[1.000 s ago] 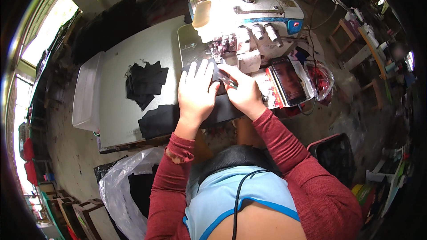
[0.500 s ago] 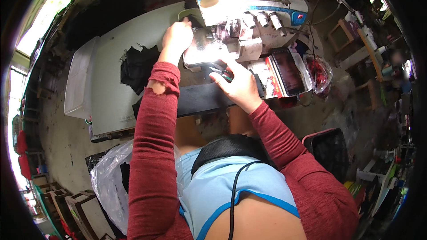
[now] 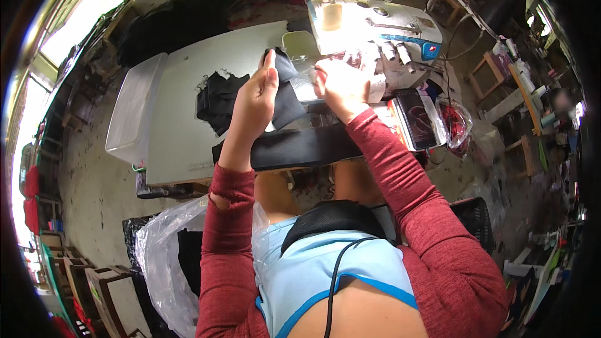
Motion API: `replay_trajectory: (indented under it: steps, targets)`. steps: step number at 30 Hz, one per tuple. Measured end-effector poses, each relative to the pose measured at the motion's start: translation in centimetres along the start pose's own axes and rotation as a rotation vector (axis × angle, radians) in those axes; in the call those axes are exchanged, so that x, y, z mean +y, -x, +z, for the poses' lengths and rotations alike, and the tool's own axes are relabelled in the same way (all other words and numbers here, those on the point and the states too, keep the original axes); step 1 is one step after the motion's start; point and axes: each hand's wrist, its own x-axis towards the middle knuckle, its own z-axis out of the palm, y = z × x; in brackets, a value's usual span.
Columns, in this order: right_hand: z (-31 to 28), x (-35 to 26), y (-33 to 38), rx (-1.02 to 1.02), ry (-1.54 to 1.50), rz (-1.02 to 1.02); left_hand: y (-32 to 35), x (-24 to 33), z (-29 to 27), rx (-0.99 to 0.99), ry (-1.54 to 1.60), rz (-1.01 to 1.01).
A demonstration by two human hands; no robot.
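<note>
My left hand (image 3: 255, 101) is closed on a black fabric piece (image 3: 286, 66), its upper part raised beside the sewing machine (image 3: 400, 25). The fabric's lower part hangs or lies over the table to the right of my wrist. My right hand (image 3: 344, 87) is at the machine's sewing area, its fingers curled under the bright lamp. What those fingers hold, if anything, is lost in glare. Rumpled black fabric (image 3: 216, 103) with frayed edges lies left of my left hand. A long black band (image 3: 300, 148) runs along the table's front edge.
A translucent plastic bin (image 3: 134, 109) stands at the left end of the pale table (image 3: 178, 144). Right of my right hand lies a phone (image 3: 414, 116) on a box, beside a clear bag (image 3: 456, 122) with red contents. A plastic bag (image 3: 169, 263) hangs below left.
My left hand has come back toward me from the machine, with black fabric in it. The right hand has risen to the machine's sewing area; the thread snips it held no longer show.
</note>
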Motion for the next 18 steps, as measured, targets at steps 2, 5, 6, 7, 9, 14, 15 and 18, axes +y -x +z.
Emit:
replay_trajectory:
  steps: [2,5,6,7,9,14,15,18]
  targets:
    - [1.1,1.3,0.7,0.211,-0.096,-0.107,-0.8,-0.3,-0.7,0.116,-0.015,0.028]
    - [-0.5,-0.6,2.0,0.127,-0.224,-0.009,-3.2,-4.8,-5.3,0.255,-0.271,0.056]
    - [-0.7,-0.9,2.5,0.156,-0.225,-0.037,-3.3,-5.9,-6.9,0.275,-0.382,0.042]
    - [-0.9,-1.5,3.2,0.094,-0.391,0.066,-2.1,-6.9,-8.3,0.29,-0.534,0.012]
    - [-1.9,-2.2,4.3,0.01,-0.41,0.119,-0.4,-8.6,-10.4,0.302,-0.831,-0.04]
    - [-1.3,-1.8,7.1,-0.12,-0.422,0.151,9.0,-8.6,-12.4,0.245,-0.81,-0.485]
    - [-1.2,-2.2,7.1,-0.151,-0.438,0.158,10.6,-8.6,-12.0,0.207,-0.801,-0.568]
    - [-1.7,-4.0,7.2,-0.231,-0.502,0.152,14.0,-9.5,-9.7,0.239,-0.606,-0.469]
